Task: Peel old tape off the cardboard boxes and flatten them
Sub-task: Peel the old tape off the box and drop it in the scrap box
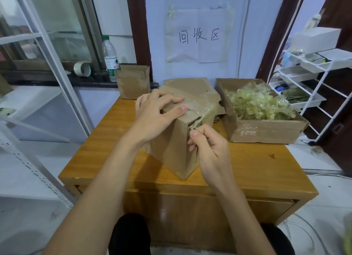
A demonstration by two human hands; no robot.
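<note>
A brown cardboard box (171,150) stands tilted on the wooden table (257,169), one corner toward me. My left hand (158,112) lies on the box's top with its fingers spread and pressing down. Clear yellowish tape (203,115) runs across the top edge and is partly lifted. My right hand (211,150) pinches the loose end of that tape at the box's upper right corner, between thumb and fingers. Behind this box lie more cardboard pieces (190,87).
An open cardboard box (266,131) full of crumpled peeled tape (259,102) sits at the right. A small empty box (133,81) stands at the back left, beside a water bottle (110,58) and a tape roll (82,69). A white wire rack (312,79) stands at far right.
</note>
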